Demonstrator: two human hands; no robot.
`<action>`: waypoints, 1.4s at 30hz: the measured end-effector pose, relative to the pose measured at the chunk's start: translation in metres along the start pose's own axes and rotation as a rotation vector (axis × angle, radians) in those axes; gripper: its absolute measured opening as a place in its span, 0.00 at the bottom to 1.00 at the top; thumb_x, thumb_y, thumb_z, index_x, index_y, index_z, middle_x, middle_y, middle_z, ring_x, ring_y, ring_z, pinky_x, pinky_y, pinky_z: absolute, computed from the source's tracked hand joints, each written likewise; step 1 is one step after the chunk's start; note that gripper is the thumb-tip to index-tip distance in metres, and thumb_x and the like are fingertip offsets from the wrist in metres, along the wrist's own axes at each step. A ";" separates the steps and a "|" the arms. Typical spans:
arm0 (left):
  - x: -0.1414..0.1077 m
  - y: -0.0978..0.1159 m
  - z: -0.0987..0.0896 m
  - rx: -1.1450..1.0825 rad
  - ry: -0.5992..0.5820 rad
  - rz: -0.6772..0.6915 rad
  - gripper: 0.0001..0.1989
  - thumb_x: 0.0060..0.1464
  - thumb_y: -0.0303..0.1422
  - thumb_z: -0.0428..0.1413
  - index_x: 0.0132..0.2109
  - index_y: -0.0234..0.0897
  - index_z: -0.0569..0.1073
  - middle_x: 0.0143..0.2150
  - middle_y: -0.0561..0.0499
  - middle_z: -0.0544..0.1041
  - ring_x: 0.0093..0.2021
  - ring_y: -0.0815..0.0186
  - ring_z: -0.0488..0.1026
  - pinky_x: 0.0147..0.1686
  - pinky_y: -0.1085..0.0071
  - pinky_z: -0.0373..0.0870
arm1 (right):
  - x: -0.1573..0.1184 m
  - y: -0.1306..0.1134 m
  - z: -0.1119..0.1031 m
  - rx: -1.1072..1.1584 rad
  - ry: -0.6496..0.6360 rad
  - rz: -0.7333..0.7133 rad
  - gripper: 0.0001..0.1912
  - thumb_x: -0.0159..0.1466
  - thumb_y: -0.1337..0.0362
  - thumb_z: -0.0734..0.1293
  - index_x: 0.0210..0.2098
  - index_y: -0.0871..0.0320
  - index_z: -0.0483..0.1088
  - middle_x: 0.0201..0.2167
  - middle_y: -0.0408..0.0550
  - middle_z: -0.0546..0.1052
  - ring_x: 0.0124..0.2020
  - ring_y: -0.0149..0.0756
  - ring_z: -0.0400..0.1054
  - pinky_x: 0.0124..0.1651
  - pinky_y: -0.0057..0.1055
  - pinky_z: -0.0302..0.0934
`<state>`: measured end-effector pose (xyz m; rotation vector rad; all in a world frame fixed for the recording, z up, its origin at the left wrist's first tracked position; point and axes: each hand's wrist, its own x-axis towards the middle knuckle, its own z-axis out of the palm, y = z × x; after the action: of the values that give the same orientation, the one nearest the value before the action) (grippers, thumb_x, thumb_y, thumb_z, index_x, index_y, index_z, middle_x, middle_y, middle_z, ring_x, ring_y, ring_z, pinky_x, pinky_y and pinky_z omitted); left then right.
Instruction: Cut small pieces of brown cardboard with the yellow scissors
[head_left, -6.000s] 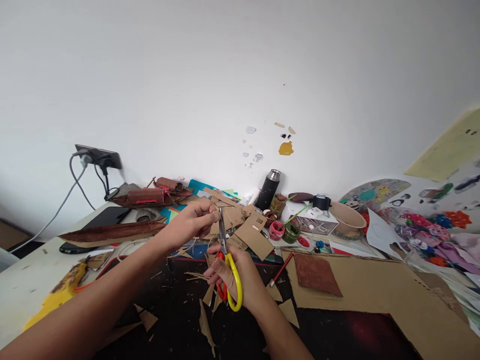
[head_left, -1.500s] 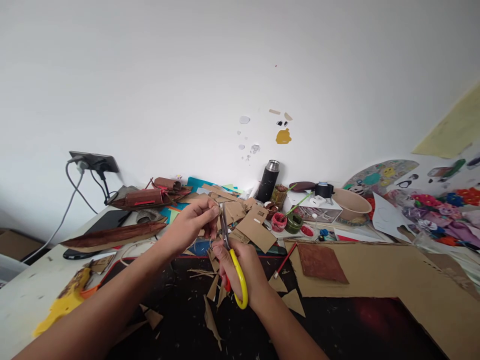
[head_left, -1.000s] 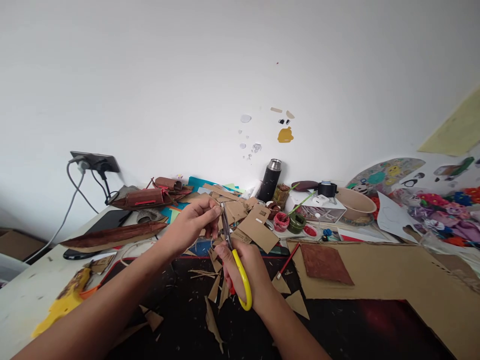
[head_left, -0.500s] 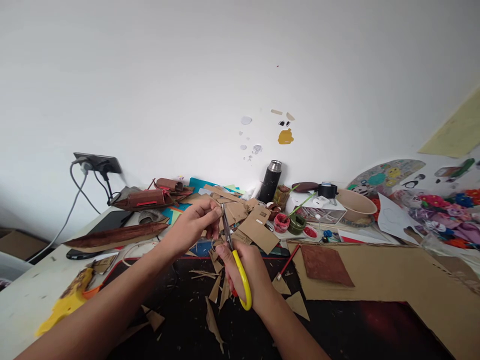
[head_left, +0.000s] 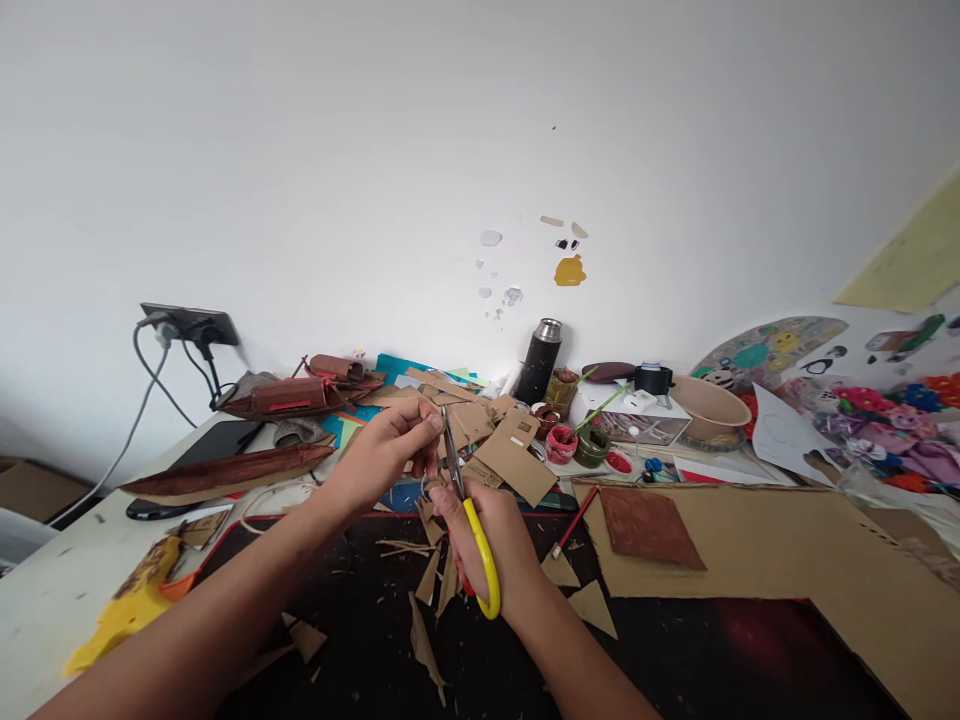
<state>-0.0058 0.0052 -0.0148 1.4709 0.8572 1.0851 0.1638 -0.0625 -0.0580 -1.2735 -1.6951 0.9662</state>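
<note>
My right hand [head_left: 491, 535] is closed around a pair of scissors [head_left: 482, 560] with yellow and red handles. Their narrow blades point up and away, reaching my left fingertips. Just left of the blades is my left hand [head_left: 401, 437], its thumb and fingers pinched together on something too small to make out. Below both hands, cardboard scraps [head_left: 426, 645] and thin strips lie on a black mat [head_left: 360, 640]. More cut cardboard [head_left: 514, 455] is piled behind the scissors.
Brown boat models [head_left: 285, 397] and a yellow glue gun [head_left: 135, 600] sit at left. A black flask [head_left: 541, 362], paint jars [head_left: 561, 444] and a bowl [head_left: 712, 408] stand at the back. Large cardboard [head_left: 750, 540] with a brown-painted square [head_left: 651, 528] lies at right.
The view has shifted very slightly. Both hands hold almost the same pose, and the scissors have barely moved.
</note>
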 end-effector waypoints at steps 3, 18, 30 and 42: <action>0.000 -0.001 -0.001 0.006 -0.006 0.002 0.18 0.64 0.47 0.61 0.35 0.39 0.69 0.23 0.57 0.73 0.22 0.69 0.71 0.23 0.73 0.66 | -0.001 -0.003 0.000 -0.080 0.049 0.004 0.27 0.74 0.40 0.62 0.30 0.55 0.73 0.21 0.44 0.71 0.24 0.37 0.66 0.29 0.29 0.54; 0.001 -0.004 0.002 -0.054 -0.008 -0.013 0.19 0.61 0.48 0.64 0.36 0.38 0.69 0.23 0.57 0.74 0.22 0.70 0.73 0.22 0.74 0.67 | 0.001 -0.003 0.004 -0.210 0.060 0.000 0.20 0.73 0.52 0.60 0.28 0.55 0.65 0.23 0.45 0.72 0.24 0.35 0.63 0.29 0.29 0.51; 0.003 -0.005 0.001 -0.068 -0.024 -0.023 0.21 0.59 0.50 0.65 0.35 0.38 0.70 0.24 0.57 0.74 0.22 0.69 0.73 0.22 0.74 0.67 | 0.001 -0.004 0.009 -0.238 0.124 -0.009 0.17 0.73 0.57 0.61 0.29 0.56 0.69 0.20 0.43 0.68 0.22 0.34 0.58 0.28 0.29 0.50; -0.001 0.005 0.000 0.107 -0.144 -0.035 0.23 0.61 0.53 0.62 0.33 0.38 0.70 0.25 0.55 0.75 0.23 0.68 0.74 0.27 0.71 0.70 | 0.007 -0.002 -0.009 0.362 0.221 0.140 0.25 0.69 0.39 0.65 0.35 0.55 0.69 0.11 0.34 0.63 0.09 0.31 0.59 0.13 0.23 0.52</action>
<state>-0.0066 0.0035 -0.0098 1.5965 0.8471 0.9071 0.1695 -0.0552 -0.0514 -1.2142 -1.2105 1.1109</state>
